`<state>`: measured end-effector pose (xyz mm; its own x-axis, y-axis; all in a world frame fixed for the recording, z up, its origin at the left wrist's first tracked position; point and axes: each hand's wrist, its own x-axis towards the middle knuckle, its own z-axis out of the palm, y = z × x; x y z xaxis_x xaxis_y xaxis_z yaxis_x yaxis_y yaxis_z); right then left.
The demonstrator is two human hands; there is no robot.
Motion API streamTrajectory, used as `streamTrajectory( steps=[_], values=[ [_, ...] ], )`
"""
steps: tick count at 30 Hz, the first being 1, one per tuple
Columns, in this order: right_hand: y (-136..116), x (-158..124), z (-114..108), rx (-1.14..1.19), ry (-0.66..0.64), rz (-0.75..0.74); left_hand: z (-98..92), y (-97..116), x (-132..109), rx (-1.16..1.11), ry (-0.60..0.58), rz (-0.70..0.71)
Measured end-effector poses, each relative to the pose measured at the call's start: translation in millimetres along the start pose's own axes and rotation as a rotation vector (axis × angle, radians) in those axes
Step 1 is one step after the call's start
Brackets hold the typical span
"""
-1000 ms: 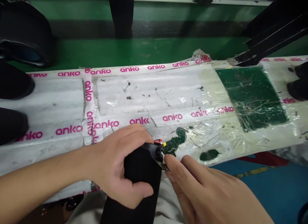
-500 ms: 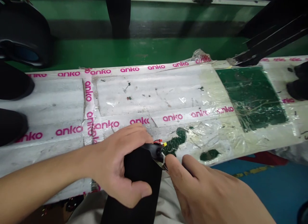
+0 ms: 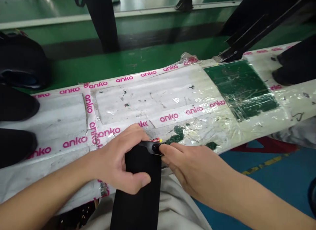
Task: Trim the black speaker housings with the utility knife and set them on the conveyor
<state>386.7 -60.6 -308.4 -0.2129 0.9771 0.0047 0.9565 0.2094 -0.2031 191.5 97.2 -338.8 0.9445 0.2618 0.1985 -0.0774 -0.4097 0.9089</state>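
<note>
A long black bar-shaped part (image 3: 142, 187) lies from my lap up to the table's near edge. My left hand (image 3: 118, 164) is wrapped round its upper end, thumb across the front. At the part's tip sits a small black fitting (image 3: 154, 147) with short red and yellow wires (image 3: 157, 140). My right hand (image 3: 190, 170) is closed with its fingertips pressed against that fitting from the right; what they pinch is hidden.
The table is covered in white foam (image 3: 158, 98) taped with pink "anko" tape, with a green mat patch (image 3: 240, 90) at right. Black parts (image 3: 17, 101) lie at left and far right (image 3: 295, 63). A green conveyor (image 3: 123, 62) runs behind; blue floor shows lower right.
My right hand has moved left and closed onto the fitting at the part's tip. The view has shifted, so the table appears tilted and lower left.
</note>
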Motion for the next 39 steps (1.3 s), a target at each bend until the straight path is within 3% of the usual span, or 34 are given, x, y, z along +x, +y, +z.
streamTrajectory(
  steps=[5, 8, 10, 14, 17, 20, 22, 23, 25, 27, 33, 36, 39],
  values=[
    [0, -19, -10, 0.152, 0.205, 0.095, -41.5, 37, -1, 0.071, -0.277, -0.379],
    [-5, -34, -1, 0.238, 0.27, 0.177, -55.4, 57, -5, 0.175, -0.329, -0.502],
    [-13, -38, 8, 0.284, 0.281, 0.214, -52.0, 67, -6, 0.272, -0.268, -0.558],
    [-30, -33, 21, 0.368, 0.306, 0.244, -28.0, 70, -6, 0.379, -0.16, -0.661],
    [-40, -28, 24, 0.399, 0.364, 0.225, -14.1, 58, -7, 0.163, -0.137, -0.71],
    [-47, -31, 22, 0.496, 0.359, 0.246, -7.2, 33, -10, -0.409, -0.056, -0.647],
    [-52, -36, 20, 0.614, 0.298, 0.293, -5.1, 16, -9, -0.701, 0.003, -0.449],
    [-53, -38, 20, 0.668, 0.276, 0.313, -5.1, 9, -8, -0.73, 0.013, -0.343],
    [-56, -41, 24, 0.745, 0.23, 0.346, -9.1, 0, -7, -0.59, -0.001, -0.202],
    [-59, -40, 31, 0.816, 0.223, 0.297, -18.2, -1, -7, -0.396, -0.013, -0.191],
    [-62, -25, 33, 0.769, 0.139, 0.112, -44.4, 15, -9, -0.269, -0.132, -0.36],
    [-53, -23, 23, 0.661, 0.214, 0.164, -40.6, 15, -6, -0.177, -0.12, -0.503],
    [-38, -22, 16, 0.396, 0.29, 0.199, -29.2, 10, -2, -0.223, -0.116, -0.513]
  ],
)
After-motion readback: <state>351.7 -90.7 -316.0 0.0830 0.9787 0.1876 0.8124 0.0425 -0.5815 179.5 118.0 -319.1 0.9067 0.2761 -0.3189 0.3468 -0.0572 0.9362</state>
